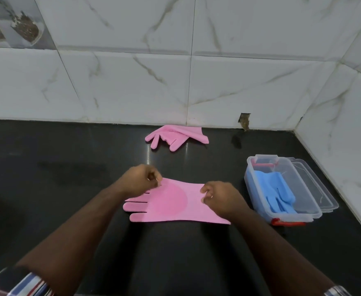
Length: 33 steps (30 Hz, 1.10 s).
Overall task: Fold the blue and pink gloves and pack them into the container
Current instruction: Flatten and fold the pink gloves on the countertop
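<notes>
A pink glove (171, 202) lies flat on the black bench (68, 167), its long axis running left to right, the finger ends pointing left and the cuff pointing right toward the container (258, 201). The left hand (140, 179) pinches the far edge of this glove near the base of its fingers, with its own fingers (154, 178) curled onto the rubber. The right hand (221, 196) grips the cuff end, thumb and fingers closed on the far corner. A second pink glove (175, 136) rests well apart at the back of the bench, close to the marbled tile wall (239, 82); it lies crumpled, its finger ends pointing left and toward the viewer, the cuff to the right. The clear plastic container stands on the right side of the bench, its long axis running away from the viewer, with red latches at both ends. Inside it lie blue gloves (275, 193), stacked along the left side, finger ends pointing toward the near end. A clear lid (316, 189) lies just beside the container on its right.
</notes>
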Each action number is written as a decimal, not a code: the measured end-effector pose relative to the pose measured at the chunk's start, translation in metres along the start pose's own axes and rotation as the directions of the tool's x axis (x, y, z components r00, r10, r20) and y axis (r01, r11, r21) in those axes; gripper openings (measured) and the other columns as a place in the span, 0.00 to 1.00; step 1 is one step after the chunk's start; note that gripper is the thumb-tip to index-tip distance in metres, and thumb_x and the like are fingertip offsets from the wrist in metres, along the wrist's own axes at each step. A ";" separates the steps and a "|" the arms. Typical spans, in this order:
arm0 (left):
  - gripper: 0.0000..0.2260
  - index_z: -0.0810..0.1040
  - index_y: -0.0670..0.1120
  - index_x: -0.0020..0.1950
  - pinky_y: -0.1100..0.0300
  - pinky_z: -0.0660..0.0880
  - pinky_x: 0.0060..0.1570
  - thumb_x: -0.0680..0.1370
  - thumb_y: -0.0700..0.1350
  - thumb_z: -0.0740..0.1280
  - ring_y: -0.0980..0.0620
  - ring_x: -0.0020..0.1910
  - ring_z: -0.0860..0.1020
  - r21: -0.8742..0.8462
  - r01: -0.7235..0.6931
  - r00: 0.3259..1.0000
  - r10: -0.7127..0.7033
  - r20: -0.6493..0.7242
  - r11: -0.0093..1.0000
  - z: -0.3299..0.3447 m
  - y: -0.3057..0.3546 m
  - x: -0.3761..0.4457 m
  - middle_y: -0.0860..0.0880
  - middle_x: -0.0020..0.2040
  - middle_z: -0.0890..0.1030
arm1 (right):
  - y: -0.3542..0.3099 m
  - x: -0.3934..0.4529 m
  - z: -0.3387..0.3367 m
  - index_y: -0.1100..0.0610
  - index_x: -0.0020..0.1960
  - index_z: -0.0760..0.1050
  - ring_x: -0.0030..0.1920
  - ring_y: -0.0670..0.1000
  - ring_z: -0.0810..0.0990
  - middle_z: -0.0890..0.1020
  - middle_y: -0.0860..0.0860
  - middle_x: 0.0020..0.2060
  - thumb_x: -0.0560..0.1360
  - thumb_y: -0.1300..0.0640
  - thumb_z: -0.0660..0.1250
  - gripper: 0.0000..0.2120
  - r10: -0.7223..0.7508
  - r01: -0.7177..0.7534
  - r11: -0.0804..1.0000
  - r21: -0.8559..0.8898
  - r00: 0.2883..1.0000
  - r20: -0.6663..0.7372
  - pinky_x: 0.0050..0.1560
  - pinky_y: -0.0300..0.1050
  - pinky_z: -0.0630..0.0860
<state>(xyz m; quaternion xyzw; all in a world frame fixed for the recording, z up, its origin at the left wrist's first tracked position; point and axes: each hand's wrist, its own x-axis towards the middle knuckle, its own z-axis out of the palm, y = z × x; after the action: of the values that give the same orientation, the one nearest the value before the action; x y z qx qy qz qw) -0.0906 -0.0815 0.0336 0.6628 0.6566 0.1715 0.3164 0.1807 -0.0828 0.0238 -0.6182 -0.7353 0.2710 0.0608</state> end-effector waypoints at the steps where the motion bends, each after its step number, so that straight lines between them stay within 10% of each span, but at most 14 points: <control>1: 0.04 0.83 0.51 0.45 0.61 0.76 0.44 0.73 0.42 0.72 0.53 0.43 0.82 0.051 -0.009 0.997 0.005 0.075 0.999 0.007 0.000 -0.002 0.53 0.43 0.85 | 0.001 -0.001 0.004 0.50 0.56 0.81 0.50 0.46 0.80 0.83 0.47 0.53 0.73 0.52 0.73 0.12 -0.022 0.023 0.999 -0.025 0.997 0.068 0.56 0.45 0.78; 6: 0.12 0.80 0.53 0.51 0.64 0.73 0.46 0.70 0.49 0.76 0.54 0.49 0.78 0.214 -0.067 0.944 -0.008 0.330 0.975 0.038 -0.006 -0.016 0.53 0.50 0.81 | 0.005 -0.008 0.014 0.47 0.57 0.79 0.54 0.47 0.74 0.77 0.46 0.54 0.68 0.46 0.76 0.19 -0.100 0.151 0.975 -0.161 0.953 0.285 0.56 0.45 0.75; 17: 0.06 0.83 0.51 0.43 0.58 0.77 0.52 0.75 0.49 0.67 0.59 0.45 0.80 0.126 -0.211 0.943 0.168 0.289 0.969 0.064 0.000 -0.029 0.57 0.44 0.83 | 0.015 -0.005 -0.006 0.51 0.50 0.81 0.46 0.47 0.80 0.82 0.47 0.45 0.73 0.48 0.73 0.09 0.047 0.041 0.968 -0.247 0.939 0.341 0.54 0.44 0.79; 23: 0.06 0.82 0.54 0.49 0.60 0.75 0.48 0.77 0.51 0.66 0.60 0.45 0.77 0.211 -0.169 0.975 0.194 -0.106 0.963 0.055 -0.001 -0.014 0.59 0.47 0.80 | 0.009 0.001 -0.004 0.51 0.57 0.80 0.49 0.47 0.80 0.83 0.47 0.52 0.77 0.47 0.67 0.12 0.017 -0.009 0.991 -0.131 0.998 0.063 0.56 0.46 0.78; 33: 0.10 0.80 0.52 0.56 0.49 0.78 0.54 0.78 0.50 0.65 0.49 0.54 0.79 0.271 -0.038 0.978 0.091 -0.187 0.962 0.053 0.012 0.034 0.52 0.54 0.80 | -0.008 0.036 0.002 0.54 0.56 0.80 0.49 0.51 0.80 0.83 0.51 0.51 0.77 0.55 0.65 0.10 -0.025 0.018 0.999 -0.051 0.989 -0.149 0.54 0.49 0.79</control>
<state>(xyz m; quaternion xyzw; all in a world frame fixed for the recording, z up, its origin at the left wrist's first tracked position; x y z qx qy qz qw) -0.0447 -0.0580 -0.0039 0.7002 0.6796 0.1572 0.1522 0.1650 -0.0506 0.0168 -0.6302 -0.7417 0.2050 0.1034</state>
